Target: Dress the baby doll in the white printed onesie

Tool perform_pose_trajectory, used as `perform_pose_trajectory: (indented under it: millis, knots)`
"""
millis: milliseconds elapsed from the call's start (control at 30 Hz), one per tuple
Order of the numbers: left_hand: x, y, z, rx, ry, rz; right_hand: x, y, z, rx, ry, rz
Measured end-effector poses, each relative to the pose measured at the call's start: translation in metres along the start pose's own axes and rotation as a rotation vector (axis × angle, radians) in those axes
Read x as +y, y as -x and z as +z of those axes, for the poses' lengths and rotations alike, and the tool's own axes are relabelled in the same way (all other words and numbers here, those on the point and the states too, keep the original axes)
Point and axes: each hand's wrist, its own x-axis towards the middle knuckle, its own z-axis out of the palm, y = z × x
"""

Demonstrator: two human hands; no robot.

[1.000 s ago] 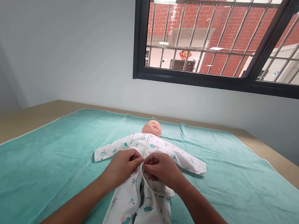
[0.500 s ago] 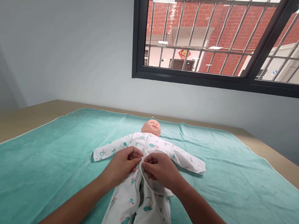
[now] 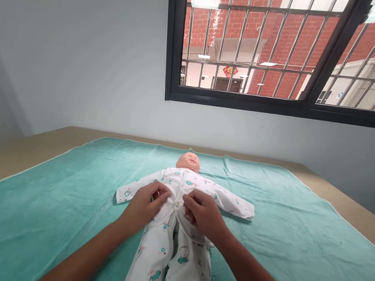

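A doll (image 3: 189,161) lies on its back, dressed in a white printed baby shirt (image 3: 175,179) and matching pants (image 3: 155,269). Its sleeves spread to both sides. A small round button (image 3: 177,204) shows on the shirt's lower front, between my two hands. My left hand (image 3: 146,203) is closed in a pinch at the shirt front, left of the button. On the other side my right hand (image 3: 204,215) is curled, thumb and forefinger together at the shirt's cloth. The lower fingers of both hands are partly hidden.
A green blanket (image 3: 287,234) lies under the doll on a wooden table (image 3: 354,197). Behind the table stand a pale wall (image 3: 112,75) and a barred window (image 3: 254,41) with a dark frame.
My hands have drawn apart from the middle of the shirt, the left one moving more. The button between them is now in plain sight. The view has tipped slightly upward.
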Motion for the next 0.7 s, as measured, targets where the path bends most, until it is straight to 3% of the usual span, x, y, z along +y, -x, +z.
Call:
perform_pose_trajectory:
  millis: [100, 167, 300, 500, 700]
  knots:
    - [-0.013, 0.021, -0.012, -0.100, -0.012, -0.003, -0.001, 0.026, -0.003, 0.089, 0.271, -0.208]
    - [-0.022, 0.040, -0.018, -0.153, -0.017, -0.009, 0.004, 0.048, -0.010, 0.060, 0.448, -0.330]
    - [-0.034, 0.067, -0.017, -0.189, -0.039, -0.067, 0.022, 0.081, -0.023, 0.079, 0.628, -0.385]
    - [-0.028, 0.064, 0.000, -0.085, -0.143, -0.078, 0.033, 0.081, -0.015, 0.169, 0.696, -0.368]
    - [-0.021, 0.063, -0.004, 0.100, -0.121, -0.028, 0.028, 0.081, -0.016, 0.228, 0.715, -0.583]
